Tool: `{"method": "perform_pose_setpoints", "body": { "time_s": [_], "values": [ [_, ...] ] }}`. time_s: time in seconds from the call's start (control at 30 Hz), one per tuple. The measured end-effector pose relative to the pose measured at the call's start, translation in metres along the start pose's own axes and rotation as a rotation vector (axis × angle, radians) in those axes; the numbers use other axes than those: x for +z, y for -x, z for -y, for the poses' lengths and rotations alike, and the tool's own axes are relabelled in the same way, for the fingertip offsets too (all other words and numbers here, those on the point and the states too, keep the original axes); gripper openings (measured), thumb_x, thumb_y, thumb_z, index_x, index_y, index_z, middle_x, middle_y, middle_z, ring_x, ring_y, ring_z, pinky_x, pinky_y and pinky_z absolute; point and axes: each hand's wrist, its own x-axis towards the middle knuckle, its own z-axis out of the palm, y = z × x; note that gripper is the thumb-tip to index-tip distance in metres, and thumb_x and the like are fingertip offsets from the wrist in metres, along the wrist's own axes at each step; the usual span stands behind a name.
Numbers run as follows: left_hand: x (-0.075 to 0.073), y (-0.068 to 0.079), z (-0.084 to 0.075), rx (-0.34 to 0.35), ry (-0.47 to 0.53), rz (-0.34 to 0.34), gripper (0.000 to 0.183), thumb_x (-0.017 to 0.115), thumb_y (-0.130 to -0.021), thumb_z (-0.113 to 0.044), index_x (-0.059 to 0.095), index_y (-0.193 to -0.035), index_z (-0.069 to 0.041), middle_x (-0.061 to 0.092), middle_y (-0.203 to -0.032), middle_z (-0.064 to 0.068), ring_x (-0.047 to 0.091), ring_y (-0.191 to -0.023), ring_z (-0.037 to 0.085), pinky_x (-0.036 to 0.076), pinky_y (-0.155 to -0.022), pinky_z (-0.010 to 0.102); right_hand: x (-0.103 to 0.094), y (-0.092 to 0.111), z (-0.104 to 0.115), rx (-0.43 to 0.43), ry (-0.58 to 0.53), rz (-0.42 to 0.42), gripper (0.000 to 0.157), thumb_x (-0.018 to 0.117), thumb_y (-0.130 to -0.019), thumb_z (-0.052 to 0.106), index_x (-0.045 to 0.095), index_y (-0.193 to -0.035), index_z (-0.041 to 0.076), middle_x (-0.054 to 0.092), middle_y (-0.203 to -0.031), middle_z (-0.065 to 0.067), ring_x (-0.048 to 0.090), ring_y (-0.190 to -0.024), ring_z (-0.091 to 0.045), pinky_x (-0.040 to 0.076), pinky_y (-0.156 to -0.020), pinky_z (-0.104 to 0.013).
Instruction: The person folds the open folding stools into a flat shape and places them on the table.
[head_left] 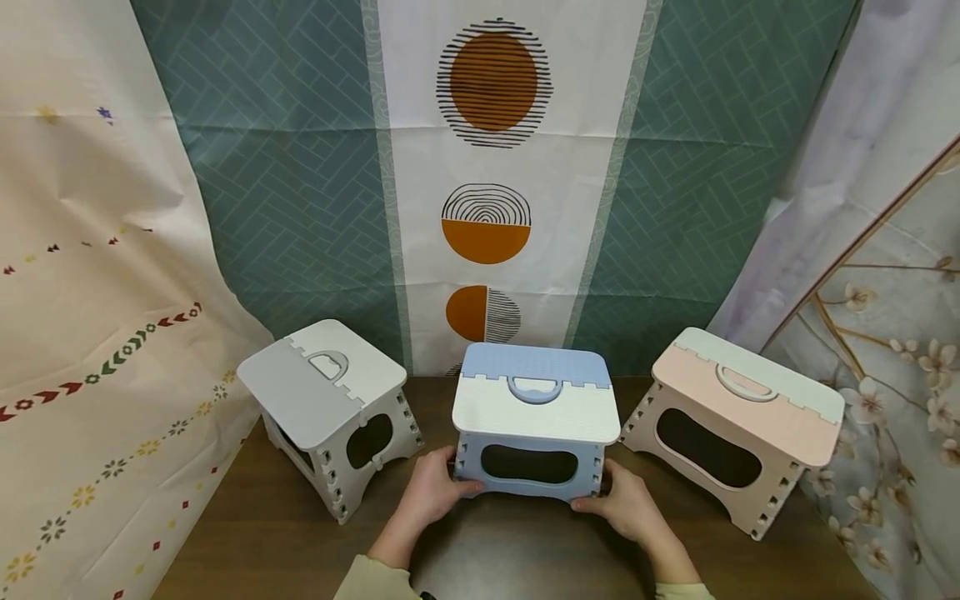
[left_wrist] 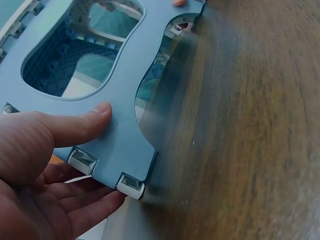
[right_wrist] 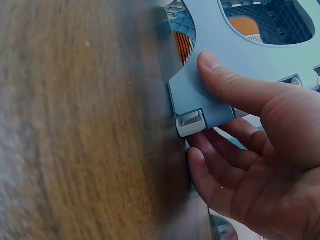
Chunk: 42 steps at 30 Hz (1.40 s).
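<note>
A blue and white folding step stool stands unfolded on the wooden table, its blue handle facing up. My left hand grips the lower left end of its front leg panel, thumb on the blue face and fingers behind the edge, as the left wrist view shows. At the opposite end my right hand holds the panel the same way, with its thumb across the front near the foot. Through the oval opening in the panel, the ribbed inside of the stool shows.
A grey and white folding stool stands at the left, turned at an angle. To the right is a pink and pale green one. Patterned cloths hang behind and at both sides of the dark wooden table.
</note>
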Motion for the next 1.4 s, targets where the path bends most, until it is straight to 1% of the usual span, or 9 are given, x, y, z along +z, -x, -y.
{"method": "perform_pose_setpoints", "body": {
  "time_s": [0.2,0.33,0.53,0.87,1.07,1.27,1.4],
  "values": [
    [0.0014,0.0005,0.0017,-0.021,-0.002,-0.007,0.064,0.102,-0.073,-0.017,0.069,-0.122,0.006,0.076,-0.110,0.014,0.070,-0.101,0.029,0.057,-0.086,0.049,0.0014,0.0001,-0.0013,-0.009,-0.004,0.000,0.070,0.103,-0.069,0.023,0.067,-0.125,0.002,0.075,-0.104,-0.002,0.071,-0.096,-0.020,0.056,-0.081,-0.044],
    [0.0020,-0.0004,0.0029,-0.029,0.009,-0.003,0.062,0.101,-0.073,-0.015,0.069,-0.122,0.005,0.075,-0.109,0.012,0.070,-0.100,0.027,0.057,-0.086,0.048,0.0015,0.0000,-0.0019,-0.014,-0.004,0.000,0.070,0.103,-0.070,0.023,0.067,-0.127,0.002,0.076,-0.104,-0.002,0.070,-0.096,-0.019,0.055,-0.082,-0.044],
    [0.0020,-0.0014,0.0043,-0.037,0.023,0.026,0.060,0.100,-0.075,-0.014,0.068,-0.123,0.005,0.074,-0.106,0.008,0.068,-0.097,0.024,0.057,-0.084,0.048,0.0014,0.0000,-0.0038,-0.006,0.000,-0.003,0.071,0.103,-0.070,0.025,0.068,-0.128,0.004,0.076,-0.105,-0.001,0.069,-0.097,-0.018,0.054,-0.084,-0.044],
    [0.0021,-0.0015,0.0049,-0.064,0.044,0.055,0.060,0.098,-0.078,-0.014,0.067,-0.125,0.005,0.074,-0.106,0.007,0.068,-0.100,0.025,0.057,-0.087,0.050,0.0007,0.0007,-0.0058,-0.013,-0.007,0.002,0.069,0.102,-0.070,0.029,0.069,-0.127,0.006,0.076,-0.104,0.000,0.069,-0.094,-0.016,0.054,-0.082,-0.044],
    [0.0011,-0.0016,0.0055,-0.059,0.053,0.063,0.058,0.097,-0.078,-0.012,0.067,-0.124,0.004,0.074,-0.107,0.007,0.068,-0.100,0.024,0.057,-0.086,0.049,0.0015,0.0005,-0.0054,-0.015,-0.036,0.009,0.071,0.102,-0.071,0.025,0.069,-0.130,0.004,0.077,-0.105,-0.001,0.071,-0.095,-0.017,0.055,-0.082,-0.043],
    [0.0012,-0.0014,0.0058,-0.046,0.046,0.060,0.056,0.097,-0.079,-0.012,0.067,-0.123,0.004,0.074,-0.106,0.007,0.068,-0.099,0.024,0.057,-0.085,0.048,0.0020,0.0011,-0.0040,-0.019,-0.057,0.013,0.069,0.101,-0.073,0.021,0.069,-0.131,0.005,0.077,-0.106,-0.001,0.071,-0.095,-0.018,0.056,-0.081,-0.041],
    [0.0012,-0.0013,0.0056,-0.031,0.049,0.058,0.055,0.097,-0.079,-0.011,0.066,-0.123,0.004,0.074,-0.106,0.007,0.068,-0.099,0.024,0.057,-0.085,0.048,0.0010,0.0020,-0.0029,-0.035,-0.054,0.013,0.068,0.101,-0.073,0.022,0.069,-0.131,0.004,0.077,-0.107,-0.002,0.072,-0.096,-0.020,0.056,-0.080,-0.041]
  ]
}}
